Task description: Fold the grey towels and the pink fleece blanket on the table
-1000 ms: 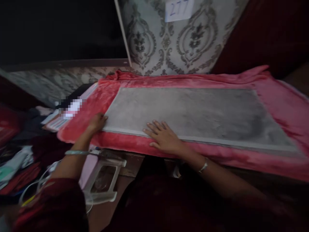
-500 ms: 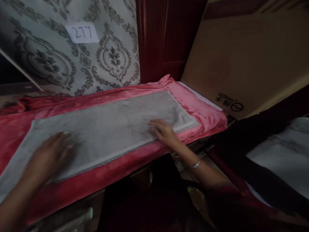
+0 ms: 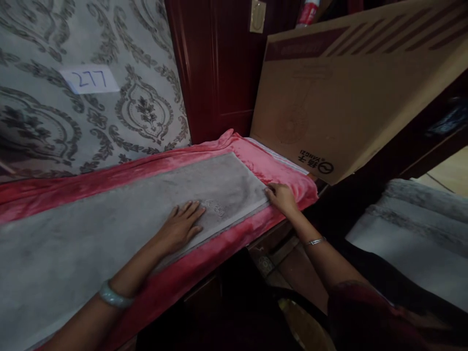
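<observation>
A long grey towel [image 3: 109,224], folded lengthwise into a flat strip, lies on a pink blanket [image 3: 204,256]. My left hand [image 3: 181,226] rests palm down on the towel with its fingers spread, beside a small embossed mark near the right end. At the towel's near right corner, my right hand [image 3: 281,197] is closed, with thumb and fingers pinching the edge. Its fingertips are partly hidden.
A large cardboard box [image 3: 314,92] stands behind the right end of the surface. Patterned wallpaper [image 3: 146,112] with a paper label [image 3: 89,79] rises behind. More grey folded cloth [image 3: 413,234] sits at the lower right.
My left hand has slid right along the towel and now lies still. My right hand has moved right to the corner and closed on it. The view has turned right.
</observation>
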Available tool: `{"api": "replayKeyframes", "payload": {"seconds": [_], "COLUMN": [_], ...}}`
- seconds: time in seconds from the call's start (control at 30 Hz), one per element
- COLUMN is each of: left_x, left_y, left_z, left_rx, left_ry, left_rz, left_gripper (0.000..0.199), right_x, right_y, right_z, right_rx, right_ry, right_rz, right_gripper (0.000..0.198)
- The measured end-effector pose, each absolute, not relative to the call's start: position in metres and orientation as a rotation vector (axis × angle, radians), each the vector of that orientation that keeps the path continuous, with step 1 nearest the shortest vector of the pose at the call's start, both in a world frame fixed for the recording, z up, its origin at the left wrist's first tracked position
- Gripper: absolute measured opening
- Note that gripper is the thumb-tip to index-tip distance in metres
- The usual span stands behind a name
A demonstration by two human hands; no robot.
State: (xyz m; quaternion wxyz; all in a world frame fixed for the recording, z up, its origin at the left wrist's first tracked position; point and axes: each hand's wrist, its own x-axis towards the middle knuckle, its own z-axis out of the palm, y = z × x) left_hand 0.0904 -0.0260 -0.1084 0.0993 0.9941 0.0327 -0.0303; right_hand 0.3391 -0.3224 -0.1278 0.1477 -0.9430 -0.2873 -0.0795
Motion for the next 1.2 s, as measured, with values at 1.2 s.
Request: {"api": "replayKeyframes", "payload": {"seconds": [1.2], "left_x": [0.405], "left_y": [-0.045], "left_z": [-0.089], "left_rx": [3.058], "left_ry": [0.220], "left_rz": [0.133], "left_gripper": [0.053], "right_x": [0.352], "right_y": [-0.323], "right_z": [-0.147], "right_rx": [-2.229], "right_ry": [-0.498], "right_rz": [-0.062], "right_gripper": [0.029]}}
